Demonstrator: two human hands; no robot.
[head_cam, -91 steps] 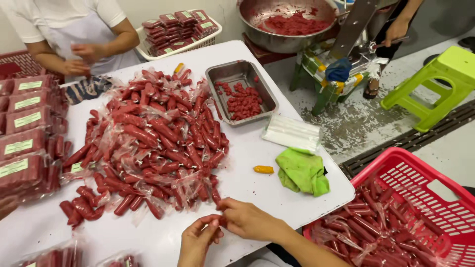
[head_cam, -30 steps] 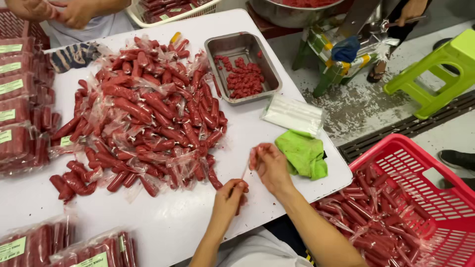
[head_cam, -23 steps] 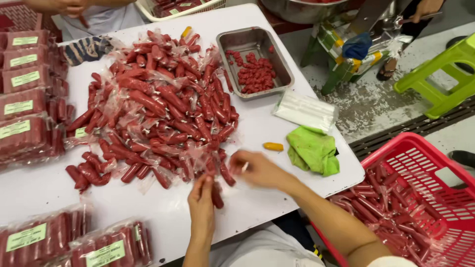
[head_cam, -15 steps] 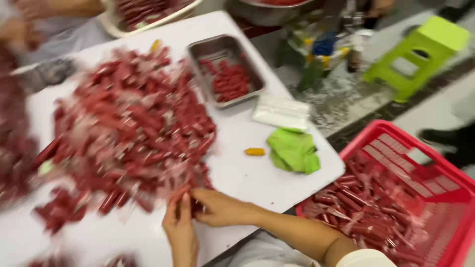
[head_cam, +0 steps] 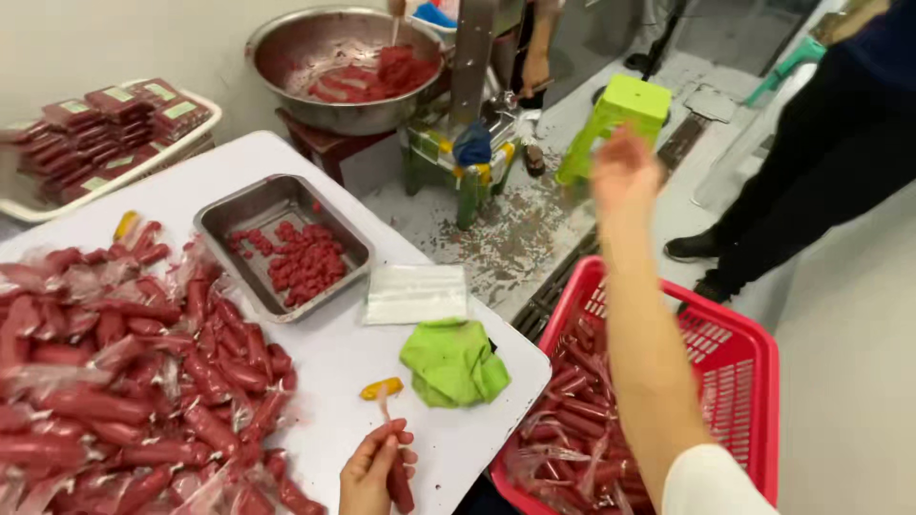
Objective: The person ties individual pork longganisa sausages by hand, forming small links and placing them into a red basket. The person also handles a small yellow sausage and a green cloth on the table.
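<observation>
The white worktop [head_cam: 334, 362] is the landmark here. Across its left half sprawls a heap of red sausages [head_cam: 124, 381], many in loose clear wrap. Off its right edge, lower down, stands a red plastic basket [head_cam: 735, 372] partly filled with more of them. Beyond its far edge a big steel bowl [head_cam: 324, 95] holds red minced filling, and a white tray [head_cam: 114, 162] at the far left corner carries stacked, labelled packs. On the worktop, behind the heap, a steel pan [head_cam: 248, 210] contains small red cut pieces; beside it lie a clear bag, a green cloth [head_cam: 453, 362] and a small orange scrap.

At the near edge the left hand [head_cam: 367, 472] is clenched around one sausage [head_cam: 399, 482], a strip of wrap sticking up above the fist. It looks light, soft, springy and probably slick; gripping mid-length seems safest. The right hand [head_cam: 625, 172] is raised above the basket, blurred; I cannot tell whether it holds anything.
</observation>
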